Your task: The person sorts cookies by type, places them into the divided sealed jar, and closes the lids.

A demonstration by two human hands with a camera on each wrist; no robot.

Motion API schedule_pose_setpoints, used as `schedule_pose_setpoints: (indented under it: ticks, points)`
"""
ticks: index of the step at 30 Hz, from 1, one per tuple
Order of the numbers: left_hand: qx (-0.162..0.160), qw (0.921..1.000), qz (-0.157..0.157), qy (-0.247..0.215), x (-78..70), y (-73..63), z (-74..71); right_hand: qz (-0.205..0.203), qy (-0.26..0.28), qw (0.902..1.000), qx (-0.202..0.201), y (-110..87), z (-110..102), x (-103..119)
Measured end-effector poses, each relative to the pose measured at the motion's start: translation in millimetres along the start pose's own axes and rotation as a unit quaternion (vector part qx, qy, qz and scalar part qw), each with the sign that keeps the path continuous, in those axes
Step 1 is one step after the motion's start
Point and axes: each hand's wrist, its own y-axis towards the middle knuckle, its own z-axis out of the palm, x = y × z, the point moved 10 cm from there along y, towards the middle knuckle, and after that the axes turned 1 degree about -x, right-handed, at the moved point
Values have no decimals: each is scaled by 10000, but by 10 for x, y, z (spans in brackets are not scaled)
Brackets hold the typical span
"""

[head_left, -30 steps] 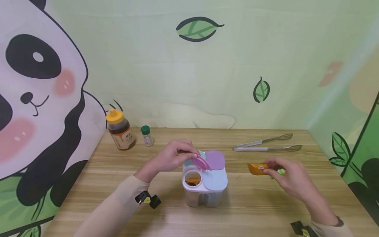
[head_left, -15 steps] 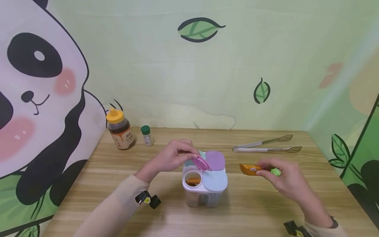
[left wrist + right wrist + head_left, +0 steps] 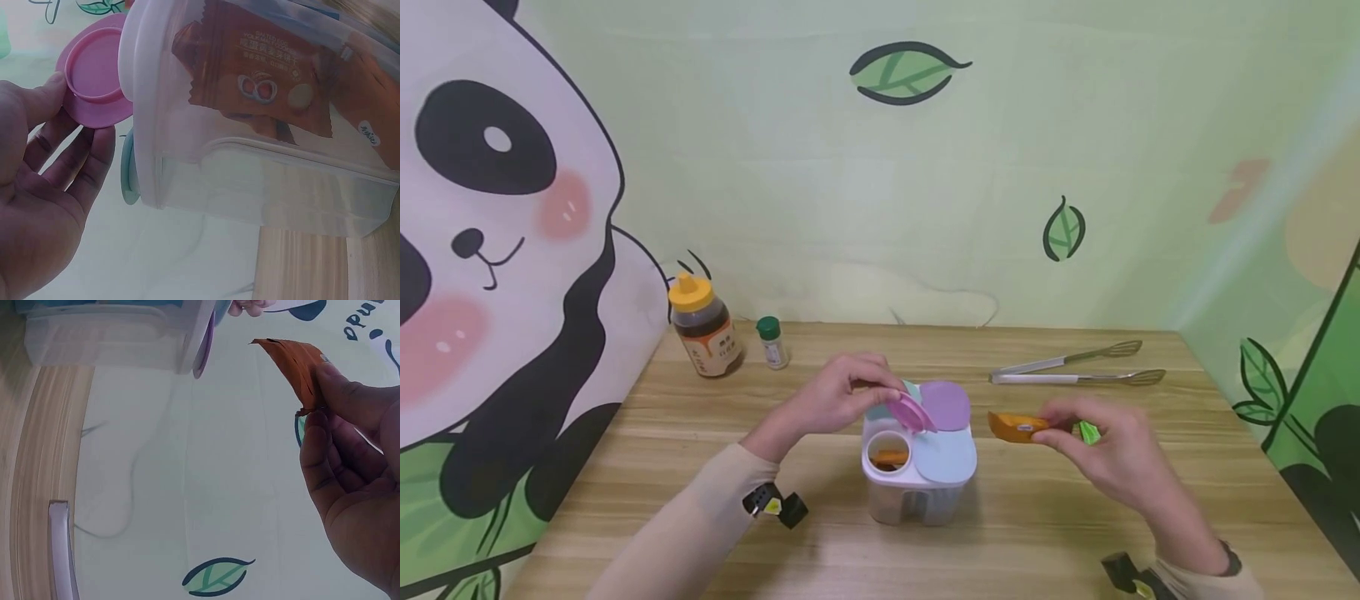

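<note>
My left hand (image 3: pixel 842 392) pinches a round pink lid (image 3: pixel 907 410) by its edge and holds it tilted over the top of a clear storage box (image 3: pixel 917 504). Below that lid, the box's front-left round opening (image 3: pixel 890 452) is uncovered, with orange packets (image 3: pixel 275 69) inside. Teal (image 3: pixel 880 408), purple (image 3: pixel 945 404) and light blue (image 3: pixel 945 456) lids cover the other openings. To the right of the box, my right hand (image 3: pixel 1105 446) pinches an orange wrapped cookie packet (image 3: pixel 1015 427) between thumb and fingers, raised above the table. Its pointed end faces the box.
A small green item (image 3: pixel 1088 432) shows partly behind my right hand. Tongs (image 3: pixel 1060 377) lie at the back right. A yellow-capped honey bottle (image 3: pixel 707 337) and a green-capped shaker (image 3: pixel 772 346) stand at the back left, near the printed wall cloth (image 3: pixel 775 208).
My right hand has moved left toward the box with the cookie packet. The left hand, the pink lid and the box stay where they were.
</note>
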Motion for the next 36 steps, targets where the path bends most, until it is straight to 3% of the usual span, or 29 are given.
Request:
schedule_pose_setpoints:
  ticks: [8,20,36]
  points:
    - [16,10000,-94,20,14,-6,1,-267,634,9975,148,60,117,168]
    - [-5,9999,-103,-13,-4,7,-6,-1202,1606,9797,28,126,287,428]
    - [1,10000,-36,-34,-4,24,0,-1504,2060,9669,50,211,555,601]
